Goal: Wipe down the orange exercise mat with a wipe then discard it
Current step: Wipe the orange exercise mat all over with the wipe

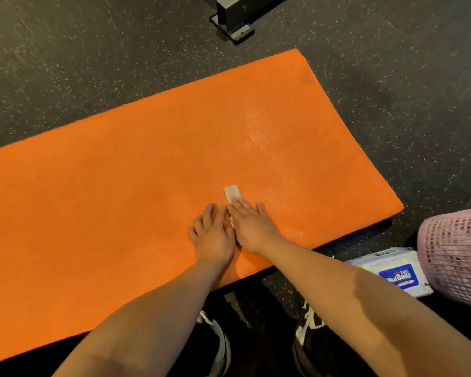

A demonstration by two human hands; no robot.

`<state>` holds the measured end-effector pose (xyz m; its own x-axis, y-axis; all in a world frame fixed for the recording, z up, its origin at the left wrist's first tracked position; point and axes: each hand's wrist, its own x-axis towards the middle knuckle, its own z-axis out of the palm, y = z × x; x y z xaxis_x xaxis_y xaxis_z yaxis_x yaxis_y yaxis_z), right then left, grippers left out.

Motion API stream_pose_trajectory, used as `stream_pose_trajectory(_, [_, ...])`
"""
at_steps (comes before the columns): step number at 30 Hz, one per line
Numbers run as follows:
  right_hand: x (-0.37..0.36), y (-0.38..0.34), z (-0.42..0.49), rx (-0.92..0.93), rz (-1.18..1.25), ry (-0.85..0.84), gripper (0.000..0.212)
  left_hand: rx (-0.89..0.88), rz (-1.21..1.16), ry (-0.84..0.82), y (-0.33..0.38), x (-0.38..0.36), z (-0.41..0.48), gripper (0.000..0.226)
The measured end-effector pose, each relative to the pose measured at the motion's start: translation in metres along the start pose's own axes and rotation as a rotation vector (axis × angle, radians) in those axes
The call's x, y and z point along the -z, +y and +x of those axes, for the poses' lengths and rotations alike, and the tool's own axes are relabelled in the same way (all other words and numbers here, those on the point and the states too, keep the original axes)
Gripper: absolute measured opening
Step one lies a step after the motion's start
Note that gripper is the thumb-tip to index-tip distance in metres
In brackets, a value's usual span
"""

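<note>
The orange exercise mat (pixel 147 170) lies across the dark speckled floor, filling most of the view. A small white wipe (pixel 232 192) lies flat on the mat near its right end. My right hand (pixel 252 224) presses on the wipe with straight fingers, so only the wipe's far end shows past the fingertips. My left hand (pixel 214 234) rests flat on the mat right beside it, the two hands touching. A damp sheen shows on the mat beyond the wipe.
A wet-wipe pack (pixel 392 272) with a blue label lies on the floor right of the mat, next to a pink mesh basket (pixel 457 254). A black metal equipment base (pixel 233 19) stands beyond the mat's far edge. My shoes (pixel 307 333) are below.
</note>
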<state>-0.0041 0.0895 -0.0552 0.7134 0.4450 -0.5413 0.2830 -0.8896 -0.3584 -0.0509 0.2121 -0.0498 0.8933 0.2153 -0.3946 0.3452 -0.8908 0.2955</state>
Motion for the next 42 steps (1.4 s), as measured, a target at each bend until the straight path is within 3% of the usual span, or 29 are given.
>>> stream_pose_trajectory(2, [0.007, 0.018, 0.002, -0.037, -0.043, 0.011, 0.063, -0.011, 0.027, -0.043, -0.002, -0.002, 0.001, 0.054])
stream_pose_trajectory(7, [0.024, 0.047, 0.005, -0.445, 0.070, 0.126, 0.069, -0.017, 0.061, -0.091, -0.002, -0.003, 0.000, 0.055])
stream_pose_trajectory(9, [0.016, 0.037, 0.003, -0.406, 0.060, 0.120, 0.068, -0.021, 0.069, -0.102, -0.002, -0.002, -0.001, 0.055])
stream_pose_trajectory(13, [-0.004, 0.004, -0.009, -0.113, 0.034, 0.027, 0.059, -0.041, 0.078, -0.110, -0.004, -0.003, -0.001, 0.054])
stream_pose_trajectory(16, [0.001, 0.005, -0.016, 0.005, -0.004, -0.017, 0.057, -0.069, 0.093, -0.101, -0.005, -0.003, -0.003, 0.051])
stream_pose_trajectory(18, [0.008, 0.021, -0.021, -0.031, -0.054, 0.001, 0.059, -0.094, 0.128, -0.116, -0.006, -0.001, -0.005, 0.051])
stream_pose_trajectory(22, [0.015, 0.053, -0.037, -0.425, 0.008, 0.091, 0.065, -0.126, 0.122, -0.125, -0.008, 0.002, -0.016, 0.050])
stream_pose_trajectory(24, [0.011, 0.048, -0.041, -0.493, 0.063, 0.091, 0.061, -0.128, 0.107, -0.127, -0.008, 0.003, -0.021, 0.051])
stream_pose_trajectory(32, [-0.012, 0.012, -0.064, -0.185, 0.014, 0.026, 0.057, -0.130, 0.059, -0.103, 0.000, 0.006, -0.052, 0.049])
stream_pose_trajectory(37, [-0.008, 0.015, -0.082, -0.389, 0.000, 0.068, 0.067, -0.176, 0.048, -0.176, -0.004, 0.007, -0.064, 0.057])
stream_pose_trajectory(42, [-0.022, -0.010, -0.098, -0.218, 0.080, 0.073, 0.058, -0.243, 0.045, -0.217, -0.010, 0.009, -0.074, 0.069])
